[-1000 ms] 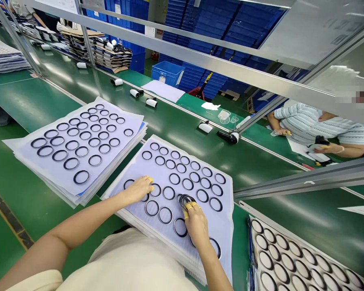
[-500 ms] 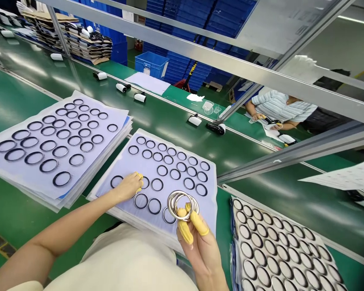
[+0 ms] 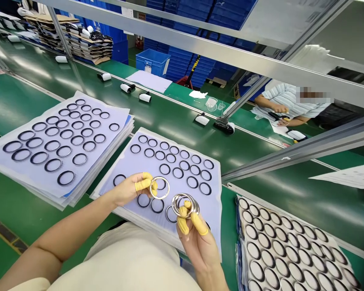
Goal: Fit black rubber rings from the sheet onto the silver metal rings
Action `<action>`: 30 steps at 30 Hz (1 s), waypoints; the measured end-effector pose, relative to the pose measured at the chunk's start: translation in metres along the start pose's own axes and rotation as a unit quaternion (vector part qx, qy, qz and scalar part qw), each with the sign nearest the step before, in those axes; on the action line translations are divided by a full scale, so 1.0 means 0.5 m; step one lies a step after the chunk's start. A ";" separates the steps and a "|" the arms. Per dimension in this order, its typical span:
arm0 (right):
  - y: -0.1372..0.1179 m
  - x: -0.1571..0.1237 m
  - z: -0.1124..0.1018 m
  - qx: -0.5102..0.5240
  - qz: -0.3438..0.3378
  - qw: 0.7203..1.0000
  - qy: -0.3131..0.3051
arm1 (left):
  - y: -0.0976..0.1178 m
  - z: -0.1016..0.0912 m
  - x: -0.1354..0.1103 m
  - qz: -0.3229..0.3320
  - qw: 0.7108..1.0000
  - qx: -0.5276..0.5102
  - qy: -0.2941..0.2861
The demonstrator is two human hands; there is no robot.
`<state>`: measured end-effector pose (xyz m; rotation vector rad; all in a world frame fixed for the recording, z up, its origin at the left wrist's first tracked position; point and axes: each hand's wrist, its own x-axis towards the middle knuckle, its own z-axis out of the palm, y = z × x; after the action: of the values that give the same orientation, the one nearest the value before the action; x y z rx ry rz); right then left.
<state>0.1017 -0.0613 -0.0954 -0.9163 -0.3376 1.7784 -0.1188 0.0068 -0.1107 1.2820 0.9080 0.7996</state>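
Green conveyor belt | our left hand pinches one metal ring, right hand pinches a bunch | risk: loose pinch drops rings

A green workbench carries 2 side-by-side stacks: a left pile of lilac sheets and a right pile of lilac sheets, both topped with rows of black rings. Nearby, to the right, lies a tray of white-centred rings.

Green conveyor bench runs from far left to near right, aluminium frame rails above, overhead light streaking along belt. Beyond: green floor, stacked blue plastic crates, lone blue crate, wooden pallet; cardboard tray stacks far left.
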 end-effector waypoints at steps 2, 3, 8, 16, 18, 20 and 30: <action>0.005 0.005 -0.006 -0.011 0.004 1.000 -0.002 | 0.026 0.017 -0.013 -0.013 0.994 -0.100 -0.033; 0.007 0.006 -0.007 -0.020 0.007 1.000 -0.009 | 0.037 0.024 -0.018 -0.024 0.985 -0.163 -0.052; 0.009 0.002 0.004 -0.068 0.016 0.996 -0.055 | 0.061 0.041 -0.026 -0.074 0.935 -0.330 -0.106; 0.004 -0.001 0.026 -0.085 0.037 0.991 -0.100 | 0.056 0.049 -0.018 -0.060 0.983 -0.140 -0.099; 0.001 0.001 0.025 -0.081 0.024 0.993 -0.082 | 0.039 0.046 -0.001 -0.010 0.996 0.046 -0.070; -0.003 0.002 0.020 -0.062 -0.003 0.997 -0.044 | 0.011 0.041 0.024 0.031 0.976 0.213 -0.017; -0.005 -0.002 -0.028 -0.034 -0.047 0.998 0.026 | -0.148 0.039 0.109 0.002 0.960 0.281 0.012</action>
<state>0.1137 -0.0641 -0.1028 -0.9776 -0.4029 1.6615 -0.0772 0.0375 -0.1894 1.7674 1.2037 0.5743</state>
